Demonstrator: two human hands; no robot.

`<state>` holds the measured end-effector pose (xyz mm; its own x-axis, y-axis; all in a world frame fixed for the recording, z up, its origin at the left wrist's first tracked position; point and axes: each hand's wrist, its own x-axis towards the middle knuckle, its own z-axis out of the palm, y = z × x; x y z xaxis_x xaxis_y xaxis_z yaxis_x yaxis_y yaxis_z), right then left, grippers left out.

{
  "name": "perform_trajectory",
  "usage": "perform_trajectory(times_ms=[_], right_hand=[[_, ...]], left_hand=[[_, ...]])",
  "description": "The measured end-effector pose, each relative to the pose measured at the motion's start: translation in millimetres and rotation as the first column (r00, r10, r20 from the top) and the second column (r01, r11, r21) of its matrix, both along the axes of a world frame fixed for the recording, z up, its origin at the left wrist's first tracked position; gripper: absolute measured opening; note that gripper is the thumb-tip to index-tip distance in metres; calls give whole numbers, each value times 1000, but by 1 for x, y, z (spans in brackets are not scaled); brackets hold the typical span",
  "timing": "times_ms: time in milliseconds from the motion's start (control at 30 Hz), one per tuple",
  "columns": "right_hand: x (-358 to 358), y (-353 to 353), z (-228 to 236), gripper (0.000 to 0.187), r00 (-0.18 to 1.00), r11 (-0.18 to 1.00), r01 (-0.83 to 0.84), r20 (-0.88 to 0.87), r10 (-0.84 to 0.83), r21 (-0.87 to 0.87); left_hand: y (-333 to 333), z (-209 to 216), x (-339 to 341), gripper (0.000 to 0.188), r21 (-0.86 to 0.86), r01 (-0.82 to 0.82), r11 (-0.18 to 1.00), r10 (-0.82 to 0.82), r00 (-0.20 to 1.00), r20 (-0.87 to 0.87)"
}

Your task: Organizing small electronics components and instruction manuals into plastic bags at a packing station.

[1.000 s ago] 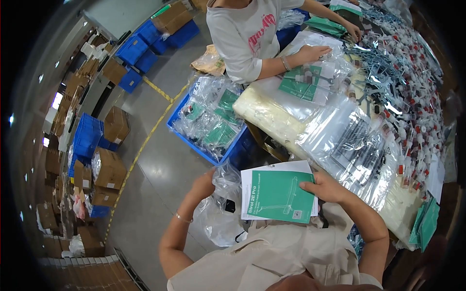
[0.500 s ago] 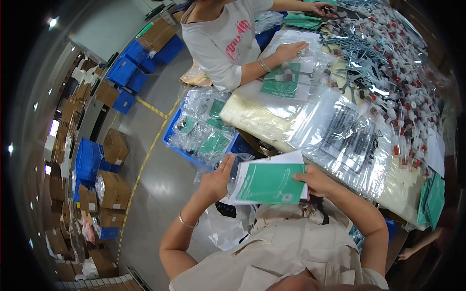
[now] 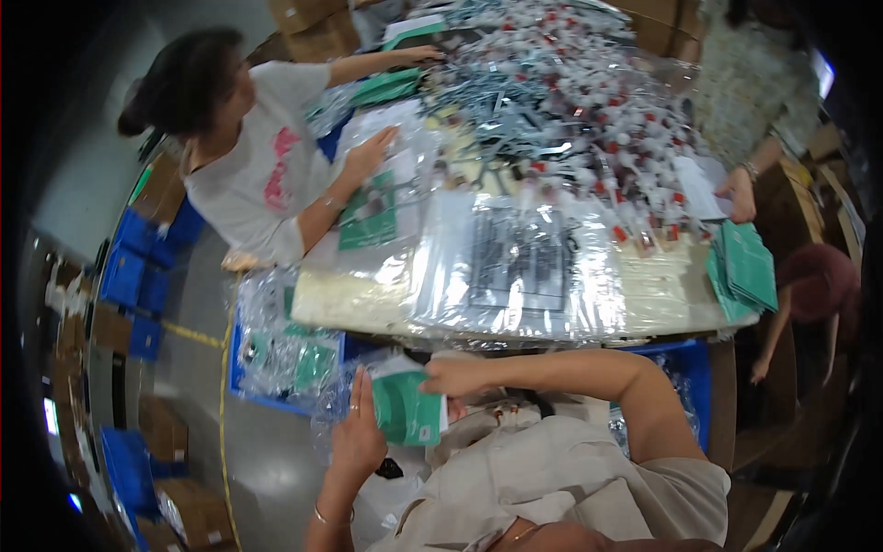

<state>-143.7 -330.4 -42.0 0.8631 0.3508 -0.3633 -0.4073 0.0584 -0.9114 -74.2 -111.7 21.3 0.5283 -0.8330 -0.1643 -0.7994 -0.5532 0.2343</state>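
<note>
A green booklet (image 3: 405,416) with white paper sheets is in front of my body, slightly tilted. My right hand (image 3: 452,377) is closed on its upper right part. Along its left edge is my left hand (image 3: 357,440), fingers straight and close together, with a ring and a bracelet on. Crinkled clear plastic, seemingly a bag (image 3: 333,394), shows around those fingers, which appear to pinch it; the thumb is hidden. How far the booklet is inside the plastic I cannot tell.
Flat clear bags (image 3: 520,267) lie on the padded table (image 3: 354,299), with piled wrenches (image 3: 501,115) and red-capped small bottles (image 3: 616,156) beyond. Green booklets (image 3: 743,271) are stacked at right. A blue bin (image 3: 262,400) holds packed bags. Co-workers stand left and far right.
My view has swung right. My right hand has shifted from the booklet's right edge to its upper right part, and the booklet is now against my left fingers.
</note>
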Motion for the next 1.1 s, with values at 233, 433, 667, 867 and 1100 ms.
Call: perform_trajectory(times_ms=[233, 433, 667, 867, 1100], right_hand=[[32, 30, -26, 27, 993, 993, 118, -12, -118, 28], [-12, -14, 34, 33, 857, 930, 320, 473, -201, -183], [-138, -218, 51, 33, 578, -454, 658, 790, -206, -600], [-184, -255, 3, 41, 749, -540, 281, 533, -393, -793], [-206, -265, 21, 33, 488, -569, 538, 780, -391, -622]], left_hand=[[-29, 11, -31, 78, -267, 140, 954, -161, 985, -59], [-17, 8, -18, 77, -344, -32, 938, -10, 993, -119], [-7, -1, 1, 76, -389, -152, 908, 102, 984, -145], [-26, -3, 2, 77, -331, -122, 936, 75, 986, -151], [-23, -9, 11, 76, -343, -123, 931, 80, 987, -138]])
